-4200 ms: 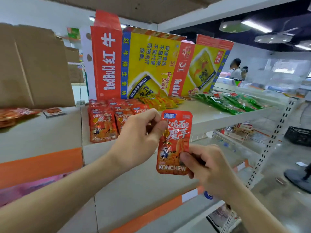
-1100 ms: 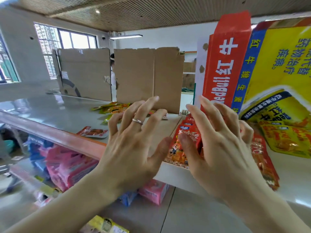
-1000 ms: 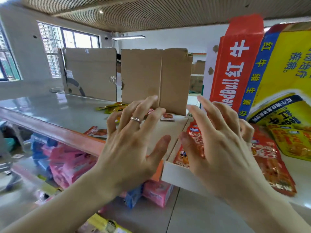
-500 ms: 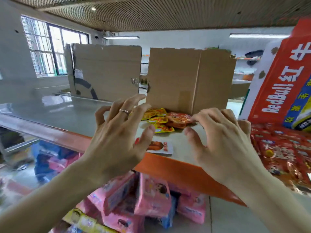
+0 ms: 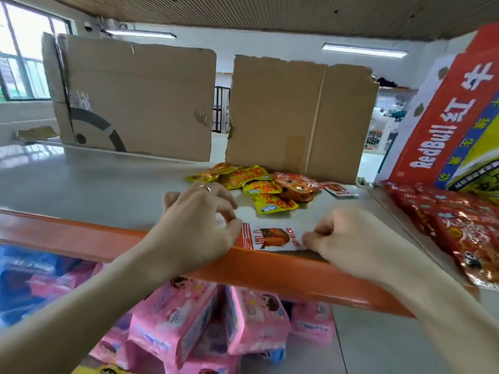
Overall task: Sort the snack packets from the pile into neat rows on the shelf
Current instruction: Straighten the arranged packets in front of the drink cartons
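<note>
A small white and orange snack packet (image 5: pixel 271 238) lies flat at the shelf's (image 5: pixel 108 184) orange front edge. My left hand (image 5: pixel 194 225) touches its left end with thumb and curled fingertips. My right hand (image 5: pixel 348 238) pinches its right end. Behind them sits a loose pile of yellow and red snack packets (image 5: pixel 259 184), with another white packet (image 5: pixel 340 189) to its right. Red packets (image 5: pixel 459 225) lie in rows on the shelf at the right.
Two brown cardboard sheets (image 5: pixel 135 103) (image 5: pixel 297 117) stand upright at the back of the shelf. A Red Bull carton (image 5: pixel 453 117) stands at the right. Pink packages (image 5: pixel 205 327) fill the shelf below, with blue ones (image 5: pixel 27 279) to their left.
My view swung left from the red rows to the pile. Both hands came down from spread in the air and took hold of the white packet's two ends.
</note>
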{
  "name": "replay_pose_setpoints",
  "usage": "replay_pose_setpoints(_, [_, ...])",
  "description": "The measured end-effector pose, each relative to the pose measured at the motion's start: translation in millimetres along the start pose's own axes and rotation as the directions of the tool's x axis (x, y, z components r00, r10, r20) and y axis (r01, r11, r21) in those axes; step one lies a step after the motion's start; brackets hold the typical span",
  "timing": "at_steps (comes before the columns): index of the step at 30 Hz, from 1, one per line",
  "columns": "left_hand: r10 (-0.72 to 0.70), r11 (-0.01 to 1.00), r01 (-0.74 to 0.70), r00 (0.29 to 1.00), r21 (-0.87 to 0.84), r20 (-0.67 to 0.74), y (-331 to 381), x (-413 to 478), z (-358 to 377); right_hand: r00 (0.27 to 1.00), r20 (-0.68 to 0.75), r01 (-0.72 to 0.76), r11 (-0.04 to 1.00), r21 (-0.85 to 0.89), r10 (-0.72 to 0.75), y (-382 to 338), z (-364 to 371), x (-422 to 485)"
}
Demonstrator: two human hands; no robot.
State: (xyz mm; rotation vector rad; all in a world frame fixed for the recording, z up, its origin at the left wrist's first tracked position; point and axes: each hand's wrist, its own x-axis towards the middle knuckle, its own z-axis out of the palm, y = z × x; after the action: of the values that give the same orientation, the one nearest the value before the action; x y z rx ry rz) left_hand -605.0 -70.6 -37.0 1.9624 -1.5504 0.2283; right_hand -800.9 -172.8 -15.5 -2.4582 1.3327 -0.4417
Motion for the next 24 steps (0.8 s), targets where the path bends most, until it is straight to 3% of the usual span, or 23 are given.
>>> replay_pose_setpoints(7, [-0.071,0.949,0.068,0.997,-0.307,0.002,-1.0,5.8,-4.9,0.966,-0.233,0.167,0.955,0.244,-0.109,9.0,-6.6,1.6])
replay_pose_setpoints(17, [-0.047,0.832,0.082,0.996,-0.549,0.077,11.0,9.3,-7.7,0.856,-0.429,0.41,0.885,0.222,-0.289,14.6,-13.2,-0.5])
replay_pose_setpoints(21, [-0.038,0.779,0.163,0.976,-0.606,0.214,21.1,14.2,-2.7,0.792,-0.524,0.49,0.838,0.238,-0.314,15.8,-19.7,-5.9])
replay_pose_setpoints(24, [0.01,0.763,0.14,0.973,-0.631,0.229,32.9,16.7,1.4,0.759,-0.58,0.522,0.809,0.271,-0.296,12.3,-20.2,-11.8])
